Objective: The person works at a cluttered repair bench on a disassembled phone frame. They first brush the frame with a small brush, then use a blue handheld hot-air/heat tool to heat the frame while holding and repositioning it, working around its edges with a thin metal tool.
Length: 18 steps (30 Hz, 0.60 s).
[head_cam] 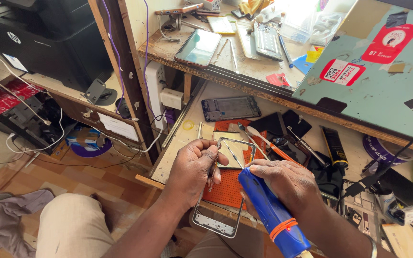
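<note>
My left hand (194, 169) pinches the left rail of a bare phone frame (214, 227), a thin metal rim tilted over the front edge of a low shelf. My right hand (285, 181) grips a blue tool (272, 213) with an orange band round its body, its front end hidden under my fingers close to the frame's right rail. Below the frame lies an orange work mat (228, 188).
On the shelf lie a dark phone chassis (230, 108), a black tube (334, 146), screwdrivers and tape rolls. The upper bench (225, 64) carries a phone (198, 47), another opened phone (267, 41) and a sticker-covered laptop lid (374, 81). A black printer (39, 36) stands at left.
</note>
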{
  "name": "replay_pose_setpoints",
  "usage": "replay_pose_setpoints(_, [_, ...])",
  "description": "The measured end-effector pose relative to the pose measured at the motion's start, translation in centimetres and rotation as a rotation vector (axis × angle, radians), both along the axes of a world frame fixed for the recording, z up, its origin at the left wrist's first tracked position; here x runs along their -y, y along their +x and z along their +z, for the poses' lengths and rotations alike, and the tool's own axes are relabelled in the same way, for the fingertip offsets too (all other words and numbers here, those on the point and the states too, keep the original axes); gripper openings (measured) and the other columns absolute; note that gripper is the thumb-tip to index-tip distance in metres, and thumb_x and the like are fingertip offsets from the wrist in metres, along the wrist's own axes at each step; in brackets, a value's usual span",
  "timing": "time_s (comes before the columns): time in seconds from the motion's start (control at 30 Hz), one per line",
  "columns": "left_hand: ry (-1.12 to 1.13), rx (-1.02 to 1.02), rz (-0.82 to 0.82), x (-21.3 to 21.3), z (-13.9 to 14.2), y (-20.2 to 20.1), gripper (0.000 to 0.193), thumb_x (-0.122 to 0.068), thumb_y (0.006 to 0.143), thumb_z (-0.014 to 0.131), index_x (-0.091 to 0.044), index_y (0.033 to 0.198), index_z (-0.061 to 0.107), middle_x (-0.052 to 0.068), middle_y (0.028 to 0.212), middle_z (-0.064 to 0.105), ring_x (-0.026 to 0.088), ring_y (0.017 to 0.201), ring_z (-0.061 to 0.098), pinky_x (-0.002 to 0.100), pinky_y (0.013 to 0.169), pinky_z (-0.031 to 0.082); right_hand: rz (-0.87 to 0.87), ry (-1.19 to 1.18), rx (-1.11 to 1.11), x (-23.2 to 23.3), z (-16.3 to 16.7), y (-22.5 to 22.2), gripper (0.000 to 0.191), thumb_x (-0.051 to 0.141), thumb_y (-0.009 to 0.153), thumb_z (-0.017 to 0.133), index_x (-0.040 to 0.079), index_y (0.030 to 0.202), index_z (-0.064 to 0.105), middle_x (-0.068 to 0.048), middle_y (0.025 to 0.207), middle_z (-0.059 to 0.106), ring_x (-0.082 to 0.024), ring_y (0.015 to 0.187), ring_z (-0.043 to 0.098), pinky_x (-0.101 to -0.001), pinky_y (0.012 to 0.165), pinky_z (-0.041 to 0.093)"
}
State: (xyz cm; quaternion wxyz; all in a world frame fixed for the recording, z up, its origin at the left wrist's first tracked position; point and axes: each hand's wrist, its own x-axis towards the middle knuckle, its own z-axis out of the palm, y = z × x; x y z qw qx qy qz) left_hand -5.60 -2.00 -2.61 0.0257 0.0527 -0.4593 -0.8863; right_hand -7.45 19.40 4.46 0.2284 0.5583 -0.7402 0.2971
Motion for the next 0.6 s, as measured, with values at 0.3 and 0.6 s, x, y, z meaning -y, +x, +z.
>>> replay_pose_setpoints(0.3, [-0.009,0.009,0.008,-0.10,0.08,0.04,0.024,-0.013,0.103,0.052,0.005,0.119,0.056,0.012,0.081,0.071,0.008,0.047,0.056,0.019,0.038,0.043,0.008,-0.001,-0.005,-0.05,0.06,-0.03,0.057,0.021,0.075,0.091,0.007,0.118,0.057,-0.010,0.106,0.074,-0.023,0.088,0.077,-0.0367,0.077,0.058])
replay_pose_setpoints(0.6, [-0.017,0.024,0.011,-0.07,0.15,0.07,0.025,-0.013,0.103,0.051,0.005,0.119,0.056,0.012,0.082,0.071,0.007,0.047,0.056,0.020,0.036,0.042,0.013,0.008,0.008,-0.11,0.21,0.15,0.055,0.020,0.074,0.090,0.005,0.116,0.057,-0.010,0.105,0.074,-0.023,0.088,0.077,-0.0370,0.076,0.058])
